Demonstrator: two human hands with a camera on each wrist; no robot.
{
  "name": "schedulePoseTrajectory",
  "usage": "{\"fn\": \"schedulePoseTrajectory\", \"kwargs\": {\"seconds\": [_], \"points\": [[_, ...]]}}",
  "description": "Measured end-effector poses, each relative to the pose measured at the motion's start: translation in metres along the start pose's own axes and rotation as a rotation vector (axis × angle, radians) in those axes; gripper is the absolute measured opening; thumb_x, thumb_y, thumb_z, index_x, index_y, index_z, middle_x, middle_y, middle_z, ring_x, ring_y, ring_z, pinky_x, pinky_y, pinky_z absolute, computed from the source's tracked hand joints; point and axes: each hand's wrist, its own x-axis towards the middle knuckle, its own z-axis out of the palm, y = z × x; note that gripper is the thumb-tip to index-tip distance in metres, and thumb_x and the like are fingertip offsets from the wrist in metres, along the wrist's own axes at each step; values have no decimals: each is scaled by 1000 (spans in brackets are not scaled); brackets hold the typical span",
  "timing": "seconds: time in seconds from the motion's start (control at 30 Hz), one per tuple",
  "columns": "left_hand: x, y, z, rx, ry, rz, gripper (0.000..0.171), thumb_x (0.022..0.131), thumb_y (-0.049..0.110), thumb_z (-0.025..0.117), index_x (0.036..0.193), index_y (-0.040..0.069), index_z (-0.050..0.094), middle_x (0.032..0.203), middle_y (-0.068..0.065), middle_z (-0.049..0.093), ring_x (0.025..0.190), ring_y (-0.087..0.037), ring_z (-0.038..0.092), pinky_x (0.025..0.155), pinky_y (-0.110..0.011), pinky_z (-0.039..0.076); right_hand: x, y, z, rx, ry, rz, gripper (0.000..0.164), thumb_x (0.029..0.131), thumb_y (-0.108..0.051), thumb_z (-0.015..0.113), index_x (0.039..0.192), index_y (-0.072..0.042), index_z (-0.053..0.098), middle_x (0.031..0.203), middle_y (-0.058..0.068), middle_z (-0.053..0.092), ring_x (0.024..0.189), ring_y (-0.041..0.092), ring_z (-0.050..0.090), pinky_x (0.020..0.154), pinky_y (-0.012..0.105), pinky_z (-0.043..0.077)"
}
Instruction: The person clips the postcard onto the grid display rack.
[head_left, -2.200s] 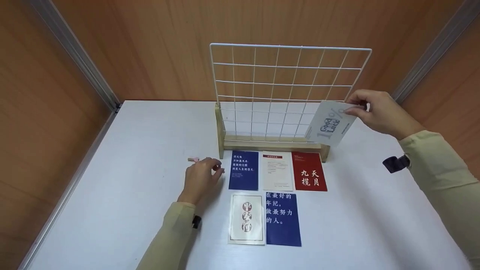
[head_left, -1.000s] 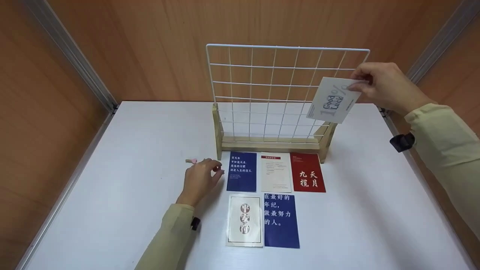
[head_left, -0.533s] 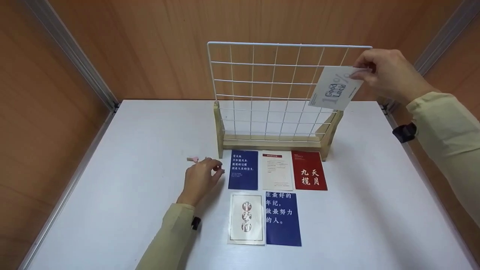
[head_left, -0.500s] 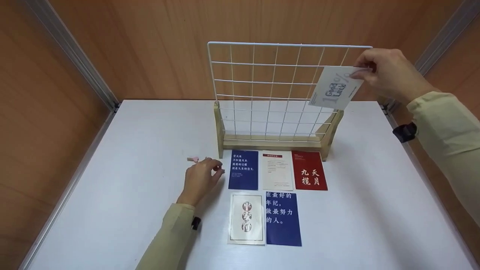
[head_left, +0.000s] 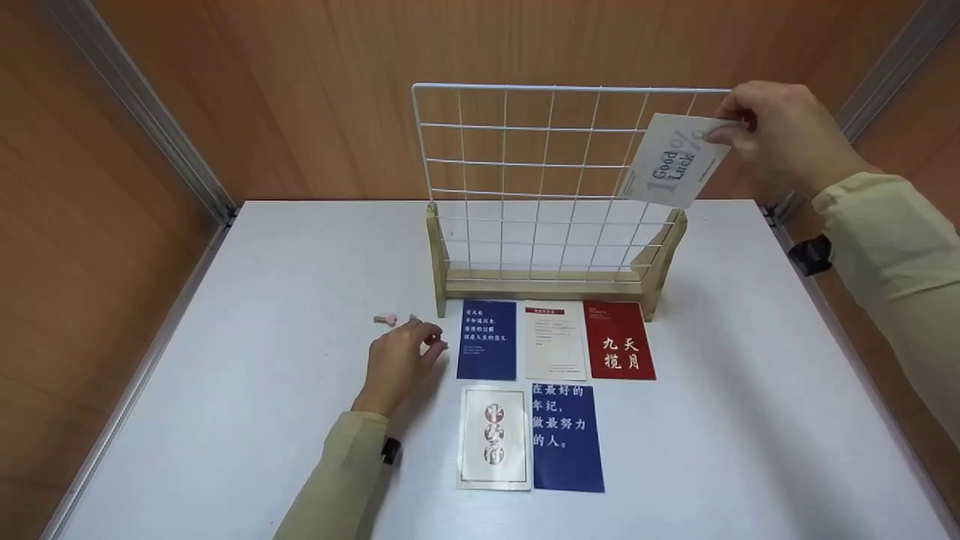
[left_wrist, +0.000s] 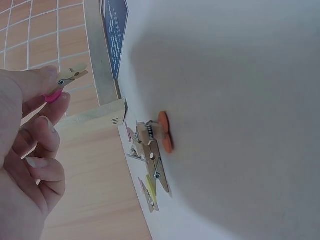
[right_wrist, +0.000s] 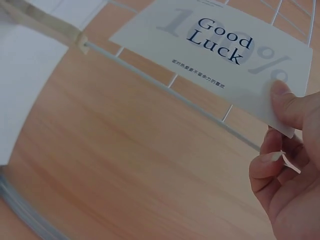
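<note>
My right hand point(head_left: 795, 135) pinches a white postcard point(head_left: 671, 161) marked "Good Luck" by its upper right corner. The card is tilted and sits in front of the upper right of a white wire grid point(head_left: 553, 88), which stands in a wooden base point(head_left: 544, 289). In the right wrist view, the thumb lies over the card's printed face. Low over the table, my left hand point(head_left: 396, 367) holds a small wooden clothespin point(left_wrist: 72, 75) between thumb and finger, with a pink piece at its gripped end. Several more clothespins point(left_wrist: 154, 160) lie beside that hand, partly hidden from the head view.
In front of the grid lie a blue card point(head_left: 487, 341), a cream card point(head_left: 555, 345) and a red card point(head_left: 619, 341). Nearer are a white card point(head_left: 493, 465) and another blue card point(head_left: 567, 465). Wooden panels point(head_left: 300, 112) enclose the white table point(head_left: 247, 360).
My right hand has lifted the postcard from the grid's lower right to its upper right, slowing lately. My left hand has stayed about where it was.
</note>
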Motion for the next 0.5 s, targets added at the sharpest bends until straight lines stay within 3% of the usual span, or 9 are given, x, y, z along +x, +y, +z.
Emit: {"fn": "schedulePoseTrajectory", "kwargs": {"seconds": [0.5], "points": [[-9, -4, 1, -20, -2, -7, 12, 84, 17, 80, 93, 10, 75, 83, -1, 71, 69, -16, 67, 59, -34, 52, 3, -2, 6, -13, 139, -47, 15, 95, -3, 64, 107, 8, 65, 105, 20, 57, 94, 34, 54, 83, 39, 45]]}}
